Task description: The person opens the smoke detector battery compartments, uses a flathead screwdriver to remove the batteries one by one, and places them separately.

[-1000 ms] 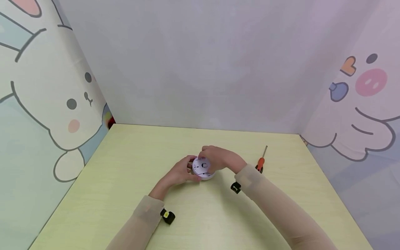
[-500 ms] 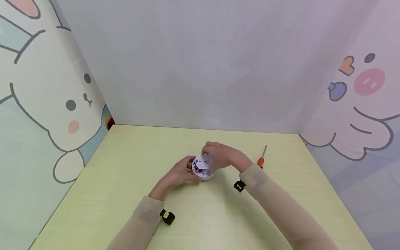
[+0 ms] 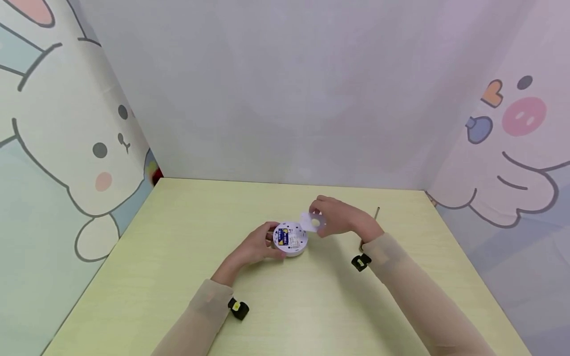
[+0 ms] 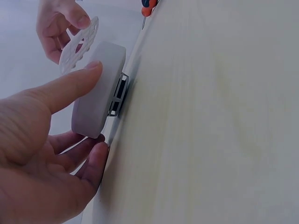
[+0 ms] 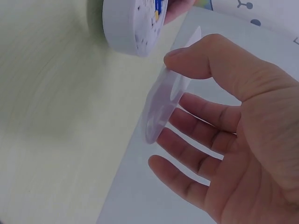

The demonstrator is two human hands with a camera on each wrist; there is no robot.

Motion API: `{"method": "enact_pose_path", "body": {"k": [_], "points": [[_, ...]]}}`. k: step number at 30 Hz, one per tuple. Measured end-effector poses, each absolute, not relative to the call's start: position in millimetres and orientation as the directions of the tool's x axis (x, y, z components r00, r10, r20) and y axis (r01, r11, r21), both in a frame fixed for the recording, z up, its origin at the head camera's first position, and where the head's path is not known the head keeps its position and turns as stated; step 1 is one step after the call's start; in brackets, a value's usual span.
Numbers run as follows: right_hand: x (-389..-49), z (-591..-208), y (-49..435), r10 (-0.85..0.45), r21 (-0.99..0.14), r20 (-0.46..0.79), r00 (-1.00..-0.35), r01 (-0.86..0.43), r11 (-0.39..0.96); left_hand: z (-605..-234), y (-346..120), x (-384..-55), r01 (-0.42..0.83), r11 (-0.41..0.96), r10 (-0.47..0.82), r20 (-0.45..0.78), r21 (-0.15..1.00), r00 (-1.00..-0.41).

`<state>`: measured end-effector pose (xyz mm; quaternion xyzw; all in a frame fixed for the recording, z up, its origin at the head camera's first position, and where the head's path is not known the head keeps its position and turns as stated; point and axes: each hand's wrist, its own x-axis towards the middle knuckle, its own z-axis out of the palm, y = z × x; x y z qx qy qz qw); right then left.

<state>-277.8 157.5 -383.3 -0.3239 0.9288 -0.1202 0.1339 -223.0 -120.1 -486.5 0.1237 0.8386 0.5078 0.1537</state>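
A round white smoke detector (image 3: 296, 242) lies face down close over the table, its underside showing a blue battery (image 3: 283, 237) and small print. My left hand (image 3: 255, 245) grips its side, thumb on the near edge and fingers round the far edge. In the left wrist view, a slotted vent (image 4: 120, 94) sticks out beneath the detector's body (image 4: 100, 86). Up and to the right, my right hand (image 3: 342, 218) pinches a thin white round mounting plate (image 3: 306, 222) with a hole in its middle. The plate (image 5: 159, 105) stands tilted between thumb and fingers, apart from the detector.
A screwdriver (image 3: 376, 212) lies behind the right forearm, its handle mostly hidden; its orange and black handle (image 4: 147, 9) shows in the left wrist view. The pale wooden table (image 3: 178, 277) ends at a grey back curtain (image 3: 285, 99), with cartoon-printed curtains at both sides.
The mounting plate has come off the detector's underside, uncovering the battery. My right hand has carried it up and right, its sleeve now covering more of the screwdriver. The left hand stays in place.
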Motion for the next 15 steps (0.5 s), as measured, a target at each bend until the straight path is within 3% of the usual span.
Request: {"method": "enact_pose_path", "body": {"k": [15], "points": [[-279, -394, 255, -0.425, -0.316, -0.066, -0.903, -0.385, 0.867, -488, -120, -224, 0.028, 0.457, 0.35, -0.151, 0.889, -0.925]]}}
